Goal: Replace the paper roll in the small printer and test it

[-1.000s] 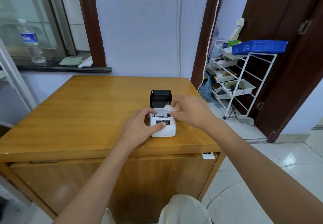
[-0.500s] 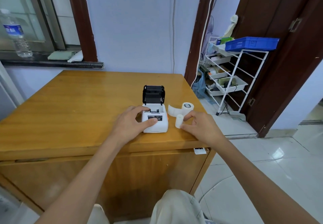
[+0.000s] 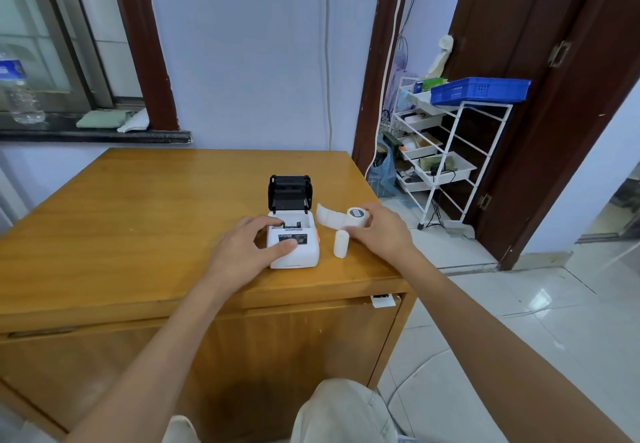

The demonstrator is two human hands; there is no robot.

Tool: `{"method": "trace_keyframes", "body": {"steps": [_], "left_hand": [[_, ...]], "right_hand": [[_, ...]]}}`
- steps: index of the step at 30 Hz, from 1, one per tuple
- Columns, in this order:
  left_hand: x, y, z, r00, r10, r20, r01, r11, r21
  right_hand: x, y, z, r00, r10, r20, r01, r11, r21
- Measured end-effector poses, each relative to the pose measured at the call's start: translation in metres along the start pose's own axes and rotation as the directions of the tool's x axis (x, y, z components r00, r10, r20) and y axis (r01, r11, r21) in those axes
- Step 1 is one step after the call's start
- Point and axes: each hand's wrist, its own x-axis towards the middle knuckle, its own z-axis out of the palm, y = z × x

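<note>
Though lid-up, printer under left hand.

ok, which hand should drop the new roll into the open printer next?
Right. The right hand grips the new roll, just right of the printer, whose lid stands open. The left hand holds the printer body and looks best kept there to steady it.

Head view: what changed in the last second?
The right hand carried the empty core from the printer, stood it on the table to the right and let go, then took hold of the new roll. The left hand still grips the printer; lid stays open.
</note>
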Motion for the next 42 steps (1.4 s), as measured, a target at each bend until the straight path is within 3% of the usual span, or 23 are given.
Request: {"method": "trace_keyframes", "body": {"steps": [5, 8, 11, 13, 16, 21, 24, 28, 30, 33, 35, 38, 40, 42], "left_hand": [[-0.001, 0.003, -0.002, 1.0, -0.01, 0.017, 0.01, 0.999, 0.039], [-0.003, 0.007, -0.003, 1.0, -0.003, 0.004, 0.002, 0.999, 0.039], [-0.006, 0.012, -0.009, 0.994, -0.043, -0.104, 0.02, 0.977, -0.212], [-0.015, 0.017, -0.018, 0.965, -0.076, -0.251, -0.031, 0.918, -0.396], [-0.039, 0.042, -0.031, 0.919, -0.123, -0.374, -0.083, 0.868, -0.49], [-0.084, 0.094, -0.032, 0.979, -0.202, -0.016, 0.143, 0.743, -0.654], [-0.099, 0.101, -0.035, 0.954, -0.298, -0.01, 0.194, 0.645, -0.739], [-0.104, 0.095, -0.044, 0.952, -0.304, 0.013, 0.216, 0.644, -0.734], [-0.103, 0.089, -0.05, 0.955, -0.294, -0.037, 0.193, 0.714, -0.673], [-0.099, 0.082, -0.057, 0.954, -0.221, -0.201, 0.153, 0.939, -0.308], [-0.098, 0.083, -0.054, 0.965, -0.137, -0.225, 0.124, 0.99, -0.073], [-0.101, 0.091, -0.043, 0.967, 0.023, -0.254, 0.04, 0.97, 0.24], [-0.101, 0.093, -0.039, 0.962, 0.084, -0.26, -0.002, 0.954, 0.3], [-0.101, 0.093, -0.038, 0.966, 0.084, -0.245, -0.012, 0.959, 0.282]], "right_hand": [[0.001, -0.012, -0.002, 0.991, 0.03, -0.128, -0.016, 0.994, 0.112], [-0.008, -0.031, -0.021, 0.962, -0.053, -0.268, 0.114, 0.969, 0.219], [-0.028, -0.063, -0.039, 0.94, -0.196, -0.28, 0.282, 0.907, 0.313], [-0.048, -0.085, -0.042, 0.929, -0.252, -0.269, 0.339, 0.873, 0.351], [-0.077, -0.111, -0.032, 0.912, -0.326, -0.251, 0.399, 0.848, 0.348], [-0.105, -0.13, -0.008, 0.869, -0.426, -0.251, 0.491, 0.8, 0.344], [-0.119, -0.135, 0.0, 0.872, -0.415, -0.261, 0.483, 0.816, 0.318], [-0.127, -0.13, -0.007, 0.893, -0.42, -0.16, 0.448, 0.806, 0.387], [-0.128, -0.122, -0.016, 0.896, -0.442, 0.044, 0.366, 0.79, 0.491], [-0.131, -0.116, -0.032, 0.885, -0.398, 0.241, 0.202, 0.796, 0.571], [-0.13, -0.123, -0.038, 0.925, -0.305, 0.227, 0.155, 0.848, 0.507], [-0.125, -0.139, -0.04, 0.959, -0.235, 0.16, 0.17, 0.926, 0.337], [-0.122, -0.142, -0.039, 0.964, -0.223, 0.146, 0.156, 0.915, 0.372], [-0.12, -0.141, -0.041, 0.971, -0.158, 0.181, 0.038, 0.845, 0.534]]}}
